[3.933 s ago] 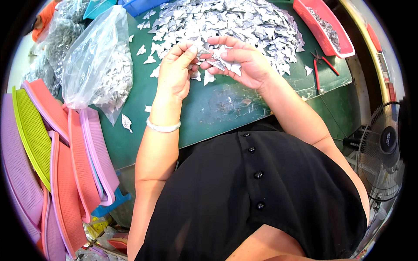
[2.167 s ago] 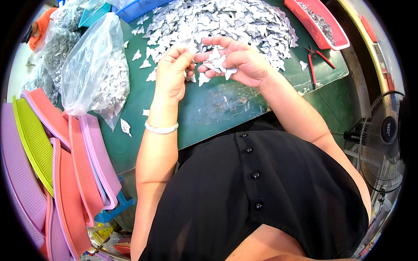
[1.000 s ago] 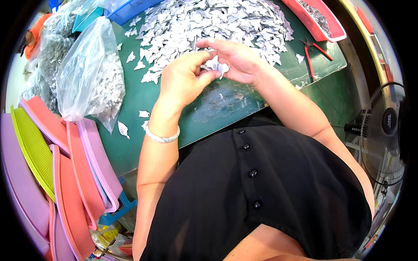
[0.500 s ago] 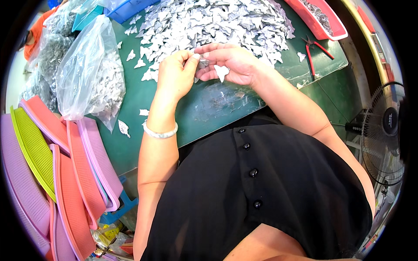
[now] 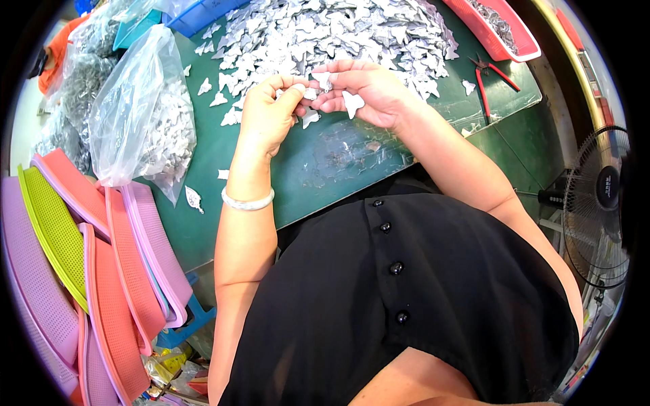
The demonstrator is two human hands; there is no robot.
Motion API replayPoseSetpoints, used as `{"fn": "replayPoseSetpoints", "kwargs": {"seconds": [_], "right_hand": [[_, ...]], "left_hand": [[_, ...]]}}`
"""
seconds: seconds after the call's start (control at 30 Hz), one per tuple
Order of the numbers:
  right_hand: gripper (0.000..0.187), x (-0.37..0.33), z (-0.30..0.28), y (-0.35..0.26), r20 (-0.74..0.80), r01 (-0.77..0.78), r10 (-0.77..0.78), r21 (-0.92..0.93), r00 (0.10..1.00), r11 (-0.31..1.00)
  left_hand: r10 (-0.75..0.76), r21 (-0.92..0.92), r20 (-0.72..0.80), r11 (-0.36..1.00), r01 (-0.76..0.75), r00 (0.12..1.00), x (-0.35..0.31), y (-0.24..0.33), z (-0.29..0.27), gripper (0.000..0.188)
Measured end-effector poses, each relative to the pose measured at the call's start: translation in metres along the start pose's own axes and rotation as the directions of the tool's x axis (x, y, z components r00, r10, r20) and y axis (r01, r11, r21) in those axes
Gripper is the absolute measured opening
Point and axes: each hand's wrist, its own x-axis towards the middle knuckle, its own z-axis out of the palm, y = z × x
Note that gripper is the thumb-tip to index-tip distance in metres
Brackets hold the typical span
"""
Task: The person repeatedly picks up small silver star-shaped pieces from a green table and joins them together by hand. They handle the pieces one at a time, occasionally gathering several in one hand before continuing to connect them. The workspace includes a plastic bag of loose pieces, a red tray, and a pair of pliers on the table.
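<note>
Above the near part of the green table, both hands meet in front of a big heap of small silver-white metal pieces. My left hand pinches a small metal piece between thumb and forefinger. To its right, my right hand is turned palm up with curled fingers and holds a small metal piece at the fingertips. A second flat, wing-shaped metal piece rests against its palm side. Just below the hands, another metal piece shows near the left fingers, and I cannot tell whether it is held.
Red-handled pliers lie at the right, below a red basket of metal parts. At the left stand a clear plastic bag of pieces and stacked coloured baskets. A black fan is at the far right.
My hands have drawn slightly apart, the right one moving a little right and up. Metal pieces at the right fingertips and below the left fingers now show more plainly.
</note>
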Motion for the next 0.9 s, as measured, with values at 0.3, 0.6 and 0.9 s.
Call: {"fn": "replayPoseSetpoints", "kwargs": {"seconds": [0.3, 0.6, 0.9], "right_hand": [[0.024, -0.006, 0.002, -0.008, 0.066, 0.099, -0.097, -0.026, 0.993, 0.995], [0.025, -0.004, -0.003, -0.006, 0.053, 0.173, -0.168, -0.103, 0.984, 0.98], [0.027, -0.002, -0.007, -0.006, 0.065, 0.268, -0.261, -0.173, 0.963, 0.948]], "left_hand": [[0.057, -0.224, -0.008, 0.973, -0.058, 0.998, -0.002, 0.002, 0.003, 0.021], [0.206, -0.124, -0.078, 0.969, -0.215, 0.975, -0.003, -0.002, 0.008, 0.027], [0.4, 0.109, -0.091, 0.914, -0.39, 0.912, -0.003, -0.008, 0.01, 0.025]]}}
